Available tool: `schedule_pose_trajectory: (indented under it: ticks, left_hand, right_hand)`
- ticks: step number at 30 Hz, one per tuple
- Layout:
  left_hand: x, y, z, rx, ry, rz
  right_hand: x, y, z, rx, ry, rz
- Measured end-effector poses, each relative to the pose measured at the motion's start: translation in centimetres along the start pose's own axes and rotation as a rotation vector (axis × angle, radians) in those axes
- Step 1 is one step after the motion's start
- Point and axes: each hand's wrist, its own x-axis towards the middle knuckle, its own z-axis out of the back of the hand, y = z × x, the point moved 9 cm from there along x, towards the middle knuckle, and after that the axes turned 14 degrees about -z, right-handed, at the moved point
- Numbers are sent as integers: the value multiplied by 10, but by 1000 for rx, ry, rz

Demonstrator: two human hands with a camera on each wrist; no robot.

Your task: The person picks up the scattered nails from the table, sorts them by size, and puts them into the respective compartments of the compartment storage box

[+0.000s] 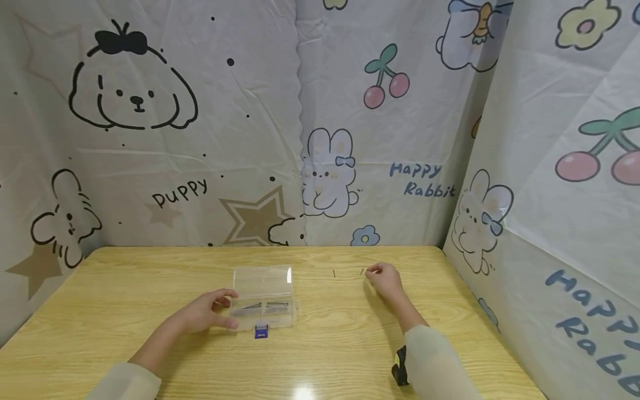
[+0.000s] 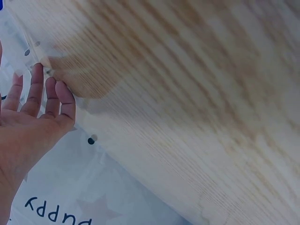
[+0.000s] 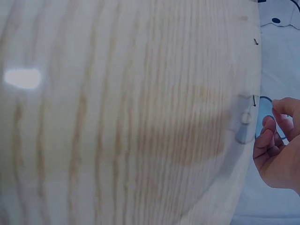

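Observation:
A clear plastic box [image 1: 279,320] lies with its lid raised at the back and a blue latch [image 1: 261,331] at its front. Dark nails or screws [image 1: 276,304] lie in its compartments. At the box's left side, my left hand [image 1: 204,313] rests its spread thumb and fingertips on the edge. My right hand [image 1: 385,280] is at the back right, fingers loosely bent, with no held thing visible. Just left of its fingertips is a small dark nail or screw [image 1: 362,271]. Another nail-like piece [image 1: 334,273] lies farther left on the table.
A black tape measure [image 1: 400,366] sits beside the right sleeve, partly hidden by it. The wooden table [image 1: 330,355] is bordered at the back and right by a hanging printed cloth [image 1: 250,144].

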Motion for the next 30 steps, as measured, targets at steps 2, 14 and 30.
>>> schedule_pose_trajectory:
  ticks: [2, 14, 30]
  left_hand:
    - [0, 1, 0, 2, -3, 0]
    - [1, 1, 1, -4, -2, -8]
    - [1, 5, 2, -16, -6, -7]
  right_hand:
    - [2, -1, -1, -7, -5, -4]
    - [9, -2, -7, 8, -37, -18]
    - [11, 3, -16, -28, -15, -38]
